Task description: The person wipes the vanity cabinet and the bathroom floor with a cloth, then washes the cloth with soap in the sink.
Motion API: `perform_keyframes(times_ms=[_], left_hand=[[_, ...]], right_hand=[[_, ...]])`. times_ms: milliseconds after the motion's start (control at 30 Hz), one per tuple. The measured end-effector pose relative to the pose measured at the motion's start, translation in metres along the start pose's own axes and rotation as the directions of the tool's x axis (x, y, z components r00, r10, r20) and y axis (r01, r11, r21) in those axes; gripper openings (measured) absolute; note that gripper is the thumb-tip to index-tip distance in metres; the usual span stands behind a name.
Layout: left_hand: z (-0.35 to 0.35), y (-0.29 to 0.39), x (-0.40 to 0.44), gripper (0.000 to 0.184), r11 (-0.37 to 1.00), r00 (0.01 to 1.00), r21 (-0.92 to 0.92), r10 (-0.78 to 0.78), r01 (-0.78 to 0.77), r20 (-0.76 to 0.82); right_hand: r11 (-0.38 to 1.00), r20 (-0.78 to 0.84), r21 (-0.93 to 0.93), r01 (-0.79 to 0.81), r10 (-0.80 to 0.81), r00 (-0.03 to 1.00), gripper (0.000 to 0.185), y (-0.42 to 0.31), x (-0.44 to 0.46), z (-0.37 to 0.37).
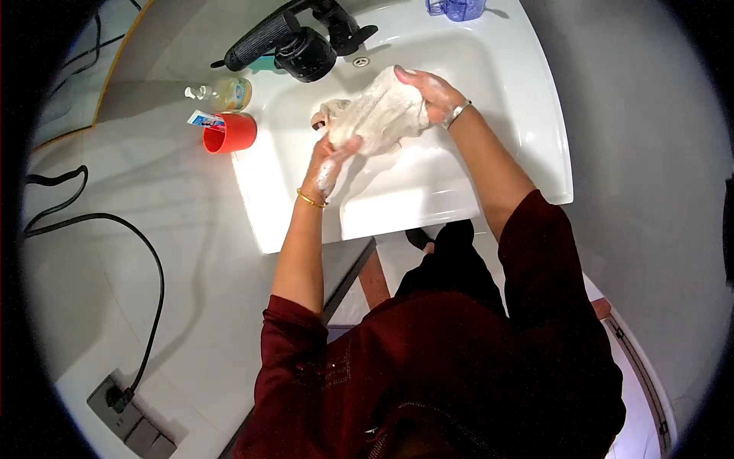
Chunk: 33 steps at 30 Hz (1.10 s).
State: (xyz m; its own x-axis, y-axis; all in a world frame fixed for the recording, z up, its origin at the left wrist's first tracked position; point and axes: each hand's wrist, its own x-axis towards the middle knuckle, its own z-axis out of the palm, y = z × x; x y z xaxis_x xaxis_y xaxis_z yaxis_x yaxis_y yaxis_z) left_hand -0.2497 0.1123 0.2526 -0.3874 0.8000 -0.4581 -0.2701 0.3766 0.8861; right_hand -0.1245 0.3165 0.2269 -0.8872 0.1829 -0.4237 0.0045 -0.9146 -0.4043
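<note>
A wet off-white cloth (378, 115) is stretched between my two hands over the white sink (417, 203). My left hand (329, 164), with suds on its back and a gold bangle at the wrist, grips the cloth's near left end. At the upper right end, my right hand (437, 96) is closed on the cloth, thumb on top; some foam shows on it, and a bracelet circles the wrist. The cloth's far left part bunches beside a small brown patch that I cannot make out.
Behind the cloth stands a black faucet (306, 53), above the drain hole (361, 62). On the left are a soap pump bottle (232, 93) and a red cup (238, 132) holding a toothpaste tube (205, 119). A blue plastic item (459, 8) sits on the back rim.
</note>
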Motion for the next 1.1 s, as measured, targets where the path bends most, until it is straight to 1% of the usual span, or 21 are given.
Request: perform_keyframes(times_ms=[33, 67, 100, 167, 200, 233, 300, 400, 433, 500, 567, 600, 633, 667, 733, 800, 900, 933, 1000, 1067, 1100], left_hand=[[-0.002, -0.004, 0.001, 0.046, 0.993, 0.997, -0.102, 0.058, -0.063, -0.053], [0.014, 0.008, -0.003, 0.04, 0.973, 0.992, -0.224, 0.036, -0.063, -0.123], [0.02, 0.017, -0.001, 0.039, 0.929, 0.995, -0.367, 0.018, -0.054, -0.1], [0.028, 0.025, 0.003, 0.041, 0.779, 0.999, -0.626, -0.015, -0.019, -0.048], [0.005, -0.019, 0.029, 0.053, 0.719, 0.989, -0.685, -0.147, 0.119, 0.017], [0.001, -0.036, 0.034, 0.049, 0.574, 0.916, -0.799, 0.202, 0.176, 0.346], [0.06, 0.004, 0.005, 0.043, 0.675, 0.984, -0.737, -0.097, -0.045, -0.149], [0.069, 0.006, 0.006, 0.036, 0.778, 0.978, -0.623, -0.056, -0.085, -0.203], [0.049, 0.005, 0.011, 0.036, 0.748, 0.978, -0.653, -0.026, -0.119, -0.207], [0.013, -0.003, 0.028, 0.032, 0.617, 0.979, -0.76, -0.119, 0.203, 0.166], [0.015, -0.033, 0.027, 0.03, 0.617, 0.99, -0.784, 0.138, -0.068, 0.023], [0.036, -0.017, 0.02, 0.03, 0.651, 0.989, -0.754, -0.032, -0.091, -0.147], [0.044, -0.003, 0.009, 0.033, 0.727, 0.99, -0.678, 0.012, -0.105, -0.139], [0.042, 0.008, 0.009, 0.038, 0.77, 0.982, -0.63, -0.022, -0.101, -0.185], [0.023, 0.039, 0.0, 0.053, 0.809, 0.979, -0.588, -0.101, -0.022, -0.176], [-0.026, 0.046, 0.0, 0.068, 0.699, 0.993, -0.715, -0.08, -0.004, -0.084], [-0.053, 0.066, -0.006, 0.042, 0.811, 0.941, -0.558, -0.026, -0.178, -0.337], [-0.05, 0.07, -0.008, 0.03, 0.837, 0.948, -0.537, -0.079, -0.104, -0.308], [-0.051, 0.067, -0.013, 0.027, 0.862, 0.977, -0.49, 0.023, -0.126, -0.21], [-0.057, 0.063, -0.016, 0.029, 0.903, 0.986, -0.413, 0.063, -0.121, -0.153], [-0.061, 0.058, -0.016, 0.029, 0.936, 0.986, -0.335, 0.054, -0.105, -0.159]], right_hand=[[0.998, -0.083, -0.056, 0.04, -0.044, 0.996, 0.03, 0.0, -0.003, -0.002], [0.981, 0.023, 0.192, -0.015, 0.011, 1.0, 0.032, 0.01, -0.017, 0.008], [0.909, 0.088, -0.329, 0.255, -0.239, 0.967, 0.032, 0.033, -0.002, -0.001], [0.189, 0.271, -0.869, 0.458, -0.593, 0.758, 0.025, 0.077, -0.017, 0.041], [0.153, 0.209, -0.909, 0.387, -0.636, 0.743, 0.03, 0.092, -0.01, 0.047], [0.126, 0.146, -0.943, 0.308, -0.675, 0.723, 0.039, 0.107, -0.003, 0.053], [0.216, -0.13, -0.974, 0.065, -0.772, 0.623, 0.045, 0.077, 0.012, 0.055], [0.45, -0.095, -0.822, 0.349, -0.712, 0.695, 0.033, 0.078, 0.025, 0.035], [0.199, 0.094, -0.9, 0.388, -0.781, 0.618, 0.028, 0.088, 0.004, 0.057], [0.096, 0.257, -0.847, 0.522, -0.786, 0.563, 0.015, 0.122, -0.011, 0.072], [0.076, 0.224, -0.834, 0.547, -0.859, 0.461, 0.015, 0.104, -0.001, 0.065], [-0.063, 0.278, -0.906, 0.418, -0.834, 0.476, 0.018, 0.093, 0.02, 0.042], [0.19, -0.077, -0.98, 0.049, -0.6, 0.796, 0.02, 0.069, 0.041, 0.028], [-0.248, 0.235, -0.961, 0.12, -0.508, 0.829, 0.027, 0.054, 0.053, -0.001], [0.508, 0.211, -0.768, 0.39, -0.374, 0.903, 0.04, 0.035, 0.041, -0.024], [0.498, 0.076, -0.851, 0.164, -0.193, 0.978, 0.042, 0.01, 0.002, -0.007], [0.184, 0.18, -0.974, 0.131, 0.286, 0.941, 0.042, 0.02, 0.01, -0.03], [0.158, 0.194, -0.975, 0.153, 0.284, 0.939, 0.041, 0.03, 0.009, -0.035], [0.185, 0.541, -0.826, 0.532, 0.001, 0.841, 0.04, 0.051, 0.04, -0.093], [0.712, 0.608, -0.565, 0.416, 0.019, 0.794, 0.034, 0.017, 0.011, -0.067], [0.536, 0.283, -0.806, 0.252, -0.025, 0.959, 0.032, 0.01, 0.018, -0.063]])
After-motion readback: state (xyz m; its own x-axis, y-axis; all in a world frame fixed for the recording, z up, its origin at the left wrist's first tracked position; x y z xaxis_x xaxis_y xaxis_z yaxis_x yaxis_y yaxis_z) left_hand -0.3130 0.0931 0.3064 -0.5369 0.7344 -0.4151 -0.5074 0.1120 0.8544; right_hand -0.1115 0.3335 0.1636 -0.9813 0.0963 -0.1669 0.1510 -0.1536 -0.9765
